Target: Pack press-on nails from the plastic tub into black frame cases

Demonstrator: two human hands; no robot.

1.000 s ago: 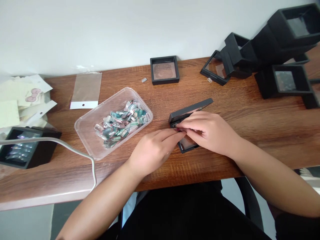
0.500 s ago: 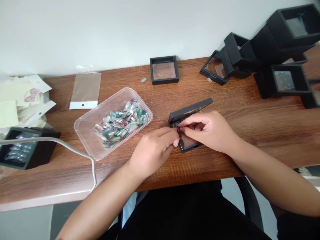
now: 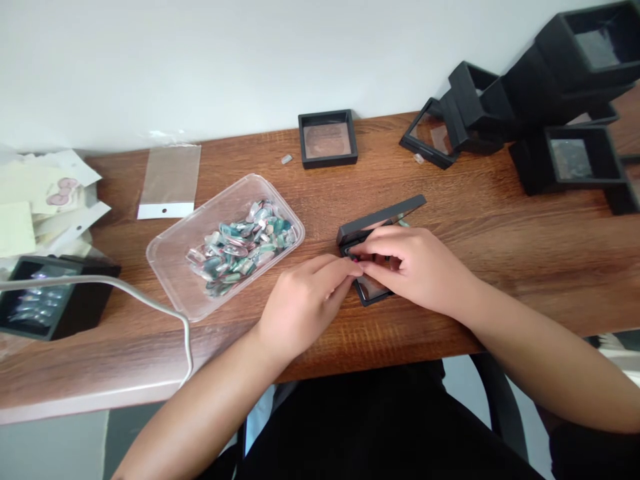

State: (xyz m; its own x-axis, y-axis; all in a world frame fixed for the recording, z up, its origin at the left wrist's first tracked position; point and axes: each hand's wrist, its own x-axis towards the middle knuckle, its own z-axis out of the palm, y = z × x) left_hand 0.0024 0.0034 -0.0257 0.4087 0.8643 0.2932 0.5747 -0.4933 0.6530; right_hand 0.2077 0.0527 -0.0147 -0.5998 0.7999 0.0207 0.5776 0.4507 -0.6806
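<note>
A hinged black display case with clear film lies opened near the table's front edge, its lid tilted up at the back. My left hand reaches over its left side, fingers closed in a pinch. Coming from the right, my right hand also pinches over the case, its fingertips meeting those of my left. A small dark red speck shows between the fingertips, too covered to name. Left of my hands sits a clear plastic tub holding many glossy teal, pink and clear press-on nails.
A black frame box lies at the back by the wall. More black boxes are piled at the back right. Left are a clear bag, card packets, a filled black box and a white cable crossing the table.
My right hand has shifted slightly left, closer to my left fingertips, covering more of the small red thing. The case and tub stay in place.
</note>
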